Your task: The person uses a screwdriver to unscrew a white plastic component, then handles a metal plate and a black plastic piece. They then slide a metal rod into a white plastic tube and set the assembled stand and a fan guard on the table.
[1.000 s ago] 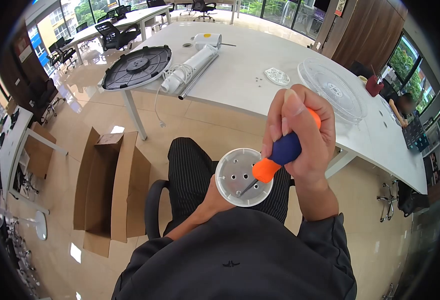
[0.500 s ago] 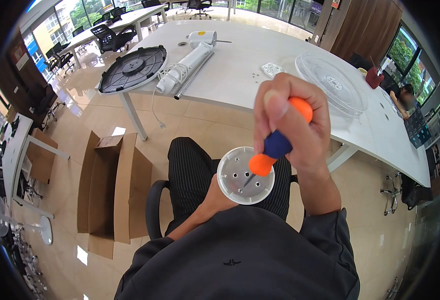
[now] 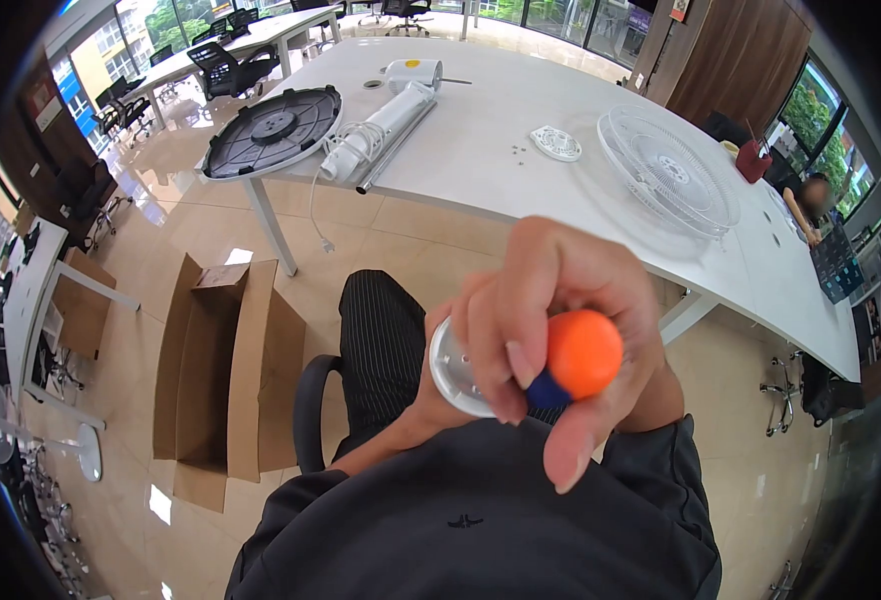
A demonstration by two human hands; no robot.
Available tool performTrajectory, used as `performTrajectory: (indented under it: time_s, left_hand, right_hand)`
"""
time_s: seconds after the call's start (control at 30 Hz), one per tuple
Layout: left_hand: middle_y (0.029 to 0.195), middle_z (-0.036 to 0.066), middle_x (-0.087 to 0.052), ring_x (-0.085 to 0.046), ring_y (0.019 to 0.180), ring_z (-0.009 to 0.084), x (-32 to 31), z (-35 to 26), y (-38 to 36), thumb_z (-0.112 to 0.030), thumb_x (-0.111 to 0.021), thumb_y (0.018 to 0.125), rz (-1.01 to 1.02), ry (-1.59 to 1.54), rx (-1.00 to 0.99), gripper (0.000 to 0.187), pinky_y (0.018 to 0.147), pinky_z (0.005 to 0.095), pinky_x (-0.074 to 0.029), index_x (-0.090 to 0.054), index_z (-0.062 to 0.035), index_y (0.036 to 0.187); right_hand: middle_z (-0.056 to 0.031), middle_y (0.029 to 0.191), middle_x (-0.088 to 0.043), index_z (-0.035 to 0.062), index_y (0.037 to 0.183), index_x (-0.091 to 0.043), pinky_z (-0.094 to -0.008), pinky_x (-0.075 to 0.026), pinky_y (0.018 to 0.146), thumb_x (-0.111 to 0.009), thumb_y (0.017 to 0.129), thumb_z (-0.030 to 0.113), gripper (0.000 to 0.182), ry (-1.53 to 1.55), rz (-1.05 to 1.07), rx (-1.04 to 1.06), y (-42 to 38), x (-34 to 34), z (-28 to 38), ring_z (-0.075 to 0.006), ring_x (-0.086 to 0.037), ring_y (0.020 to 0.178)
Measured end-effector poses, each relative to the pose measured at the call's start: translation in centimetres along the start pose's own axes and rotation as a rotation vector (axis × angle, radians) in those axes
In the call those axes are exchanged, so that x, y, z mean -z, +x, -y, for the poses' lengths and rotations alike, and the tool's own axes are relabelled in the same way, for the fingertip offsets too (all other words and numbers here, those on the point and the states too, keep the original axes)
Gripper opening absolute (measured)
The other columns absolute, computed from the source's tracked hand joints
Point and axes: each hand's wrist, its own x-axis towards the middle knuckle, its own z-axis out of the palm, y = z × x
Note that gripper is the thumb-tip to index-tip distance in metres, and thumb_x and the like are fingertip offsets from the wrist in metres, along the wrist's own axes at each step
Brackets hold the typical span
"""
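Observation:
My right hand [image 3: 551, 300] is closed around a screwdriver [image 3: 587, 352] with an orange and dark blue handle, seen nearly end-on. Its shaft and tip are hidden behind the hand. Below it, a white round part [image 3: 451, 372] with a grey, holed end face rests over my lap, largely covered by the right hand. My left hand [image 3: 435, 402] grips this part from the left side, with most of its fingers out of sight behind it.
On the white table [image 3: 491, 110] lie a black round base [image 3: 273, 127], a white fan motor and pole [image 3: 391, 122] with a cord, clear fan grilles [image 3: 669, 170], a white lattice disc [image 3: 558, 143] and several small screws [image 3: 518, 150]. An open cardboard box [image 3: 216, 370] stands left. A person [image 3: 811, 200] sits far right.
My right hand has come down and turned, so the screwdriver's handle end faces the camera and the hand covers much of the round part. My left hand stays on that part.

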Motion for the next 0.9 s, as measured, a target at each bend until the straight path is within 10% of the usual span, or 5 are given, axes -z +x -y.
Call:
performTrajectory:
  time_s: [0.1, 0.43, 0.5, 0.9]
  left_hand:
    - [0.136, 0.01, -0.048, -0.051, 0.127, 0.0217, 0.4, -1.5, 1.9, -0.017, -0.098, 0.056, 0.084, -0.149, 0.418, 0.115, 0.107, 0.0403, -0.041, -0.023, -0.0106, 0.143]
    - [0.126, 0.009, -0.054, -0.057, 0.116, 0.0192, 0.1, 0.7, 2.9, -0.006, -0.092, 0.061, 0.027, 0.279, 0.148, 0.102, 0.099, 0.0358, -0.048, -0.028, -0.0106, 0.141]
    - [0.126, 0.009, -0.054, -0.057, 0.116, 0.0192, -0.1, 0.7, 3.0, -0.005, -0.092, 0.061, 0.004, 0.339, 0.107, 0.102, 0.098, 0.0356, -0.048, -0.028, -0.0104, 0.141]
    - [0.124, 0.011, -0.058, -0.061, 0.113, 0.0208, 0.3, 2.1, 2.8, -0.008, -0.093, 0.059, -0.036, 0.299, 0.191, 0.106, 0.096, 0.0348, -0.05, -0.027, -0.0082, 0.143]
  right_hand:
    - [-0.0028, 0.069, -0.056, 0.0066, 0.088, -0.051, -0.033, -0.053, 0.072, -0.086, 0.073, 0.041, 0.052, 0.062, -0.03, -0.087, 0.3, -0.7, -0.1, -0.0118, -0.058, 0.057]
    - [-0.0007, 0.064, -0.054, 0.0023, 0.094, -0.05, -0.0184, -0.033, 0.044, -0.065, 0.097, 0.025, 0.027, -0.082, -0.462, 0.196, -0.2, 0.4, -2.8, -0.0018, -0.04, 0.045]
    - [-0.004, 0.062, -0.051, 0.0071, 0.094, -0.045, -0.0209, -0.036, 0.039, -0.05, 0.102, 0.046, 0.039, -0.413, -0.533, 0.132, -0.2, 0.3, -2.4, -0.0056, -0.042, 0.042]
    - [-0.0032, 0.065, -0.051, 0.0054, 0.096, -0.047, -0.0198, -0.036, 0.044, -0.051, 0.104, 0.033, 0.029, -0.583, -0.854, 0.154, 0.9, -1.9, -2.8, -0.0054, -0.045, 0.046]
